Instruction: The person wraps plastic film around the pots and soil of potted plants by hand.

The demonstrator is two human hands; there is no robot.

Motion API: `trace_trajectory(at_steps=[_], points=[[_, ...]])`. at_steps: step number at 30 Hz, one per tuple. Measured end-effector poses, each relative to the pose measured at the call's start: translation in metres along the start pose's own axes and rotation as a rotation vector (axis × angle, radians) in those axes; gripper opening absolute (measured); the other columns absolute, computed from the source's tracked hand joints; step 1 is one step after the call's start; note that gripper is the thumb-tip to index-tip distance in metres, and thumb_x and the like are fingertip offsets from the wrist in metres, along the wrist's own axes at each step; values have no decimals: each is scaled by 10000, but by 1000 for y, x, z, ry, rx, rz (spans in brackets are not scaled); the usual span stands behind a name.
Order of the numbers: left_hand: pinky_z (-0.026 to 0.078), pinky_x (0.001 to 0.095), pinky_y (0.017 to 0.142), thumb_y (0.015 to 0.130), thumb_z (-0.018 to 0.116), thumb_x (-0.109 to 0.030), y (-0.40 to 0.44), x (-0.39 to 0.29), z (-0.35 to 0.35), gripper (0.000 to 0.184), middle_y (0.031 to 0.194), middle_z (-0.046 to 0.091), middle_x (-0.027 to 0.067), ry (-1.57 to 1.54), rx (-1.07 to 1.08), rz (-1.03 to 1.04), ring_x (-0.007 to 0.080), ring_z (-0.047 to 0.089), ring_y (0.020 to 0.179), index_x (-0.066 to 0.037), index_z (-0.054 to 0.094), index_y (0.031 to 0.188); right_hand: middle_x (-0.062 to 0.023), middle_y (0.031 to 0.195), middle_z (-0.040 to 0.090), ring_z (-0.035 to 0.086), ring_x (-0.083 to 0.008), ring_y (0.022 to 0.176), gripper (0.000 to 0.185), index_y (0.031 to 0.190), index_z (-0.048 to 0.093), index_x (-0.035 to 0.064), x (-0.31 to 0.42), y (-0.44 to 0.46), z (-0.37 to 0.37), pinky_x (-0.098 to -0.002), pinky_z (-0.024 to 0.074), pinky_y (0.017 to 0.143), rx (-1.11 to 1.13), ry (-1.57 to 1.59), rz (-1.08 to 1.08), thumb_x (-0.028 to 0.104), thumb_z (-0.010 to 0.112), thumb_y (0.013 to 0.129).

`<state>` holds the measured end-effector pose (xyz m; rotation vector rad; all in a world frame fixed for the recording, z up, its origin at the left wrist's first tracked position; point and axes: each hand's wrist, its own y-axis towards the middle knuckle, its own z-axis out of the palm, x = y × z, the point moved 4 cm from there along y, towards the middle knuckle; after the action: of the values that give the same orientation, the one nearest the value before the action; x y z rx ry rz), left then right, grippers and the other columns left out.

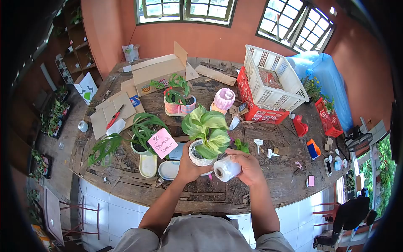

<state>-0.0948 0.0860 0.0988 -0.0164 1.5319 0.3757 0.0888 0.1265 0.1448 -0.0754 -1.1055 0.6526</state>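
My left hand (189,169) is wrapped round the side of a white plant pot (196,152), which looks covered in clear film. Large yellow-green variegated leaves (206,128) rise from this pot. Against its right side, my right hand (249,168) grips a roll of clear stretch film (228,169), its dark core end facing left. To the left stands a strap-leaved plant (147,129) in a pale pot, with a handwritten pink note (162,143) in front of it. Two shallow oval trays, one yellowish (147,166) and one blue-rimmed (168,170), lie near my left wrist.
On the worn wooden table (201,195), a pink double pot (180,108) and a pink ridged pot (224,99) stand behind. A cardboard box (157,73), a red cutter (115,117), a white crate (275,80) on a red crate (262,114), and white plant labels (272,154) lie around.
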Motion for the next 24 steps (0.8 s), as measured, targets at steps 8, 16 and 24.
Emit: trace_trajectory(at_steps=[8, 16, 24], points=[[307, 357, 1020, 592, 790, -80, -23, -10, 0, 1031, 1303, 405, 115, -662, 264, -223, 218, 412, 1197, -3, 133, 1382, -114, 924, 636, 621, -184, 793, 294, 1045, 608, -62, 11, -9, 10, -312, 500, 735, 90, 21, -18, 4, 560, 763], [374, 339, 959, 452, 849, -108, -1, -13, -22, 942, 1152, 523, 95, -354, 321, -119, 176, 502, 1079, 4, 377, 1260, -121, 941, 636, 620, -178, 812, 277, 1028, 610, -69, 6, -11, 21, -306, 503, 736, 177, 3, -54, 11, 568, 766], [371, 336, 949, 449, 848, -125, -1, -41, -30, 958, 1135, 517, 90, -229, 168, 69, 183, 500, 1061, 5, 363, 1265, -58, 1000, 605, 596, -140, 891, 370, 1160, 545, 23, -26, -47, 19, -289, 493, 786, 293, -25, -13, -1, 628, 800]])
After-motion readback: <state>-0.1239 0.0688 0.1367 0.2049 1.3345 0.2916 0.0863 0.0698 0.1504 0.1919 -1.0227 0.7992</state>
